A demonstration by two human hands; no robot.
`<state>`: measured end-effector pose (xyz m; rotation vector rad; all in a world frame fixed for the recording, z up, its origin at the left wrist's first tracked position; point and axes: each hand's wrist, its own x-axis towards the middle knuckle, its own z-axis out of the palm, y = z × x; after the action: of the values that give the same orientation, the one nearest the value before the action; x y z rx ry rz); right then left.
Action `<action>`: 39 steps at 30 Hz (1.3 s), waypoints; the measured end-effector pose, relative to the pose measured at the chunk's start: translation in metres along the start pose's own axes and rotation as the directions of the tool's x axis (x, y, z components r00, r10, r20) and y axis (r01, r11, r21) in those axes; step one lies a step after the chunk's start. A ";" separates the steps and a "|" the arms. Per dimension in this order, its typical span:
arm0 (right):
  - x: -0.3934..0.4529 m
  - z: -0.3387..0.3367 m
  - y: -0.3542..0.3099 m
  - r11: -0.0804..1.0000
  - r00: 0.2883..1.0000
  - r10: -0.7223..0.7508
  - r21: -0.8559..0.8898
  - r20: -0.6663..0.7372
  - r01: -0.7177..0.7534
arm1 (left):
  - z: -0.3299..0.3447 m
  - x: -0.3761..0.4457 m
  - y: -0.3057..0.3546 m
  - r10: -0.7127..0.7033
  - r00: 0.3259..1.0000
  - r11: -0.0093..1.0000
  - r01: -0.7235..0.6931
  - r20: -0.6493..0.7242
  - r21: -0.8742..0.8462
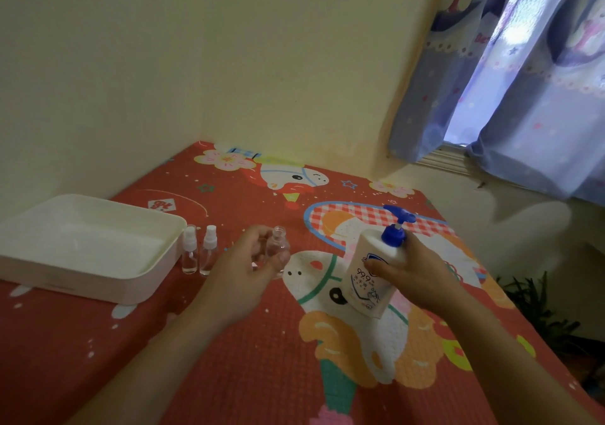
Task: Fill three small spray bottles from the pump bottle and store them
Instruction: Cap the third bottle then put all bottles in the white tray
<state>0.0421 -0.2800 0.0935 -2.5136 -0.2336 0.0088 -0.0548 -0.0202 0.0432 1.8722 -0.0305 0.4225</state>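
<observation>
My left hand (252, 267) holds a small clear spray bottle (277, 248) upright above the mat, its neck uncapped. My right hand (412, 274) grips a white pump bottle (373, 270) with a blue pump head (397, 225), tilted so its top leans away to the right of the small bottle. Two more small clear spray bottles (190, 249) (209, 249) with white spray caps stand side by side on the mat, left of my left hand.
A white rectangular tray (154, 274) sits at the left on the red cartoon-print mat (248, 359), right beside the two capped bottles. The wall stands behind the table, a blue curtain (523, 90) hangs at the upper right, and a green plant (537, 306) is below the table's right edge.
</observation>
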 end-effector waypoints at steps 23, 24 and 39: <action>-0.022 0.130 -0.071 0.896 0.845 -0.442 -0.183 -0.301 0.404 | -0.035 -0.015 -0.014 0.015 0.967 1.000 -0.010 -0.256 0.019; -0.018 0.138 -0.074 0.900 0.855 -0.434 -0.174 -0.284 0.399 | -0.037 -0.016 -0.015 0.027 0.963 1.000 -0.023 -0.268 0.017; 0.010 0.207 -0.084 0.926 0.901 -0.361 -0.208 -0.239 0.316 | -0.036 -0.019 -0.044 0.015 0.926 1.000 -0.023 -0.378 -0.016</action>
<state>0.0256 -0.0925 -0.0262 -2.5643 -0.5762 -0.5164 -0.0722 0.0247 0.0077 1.7431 0.2070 0.7881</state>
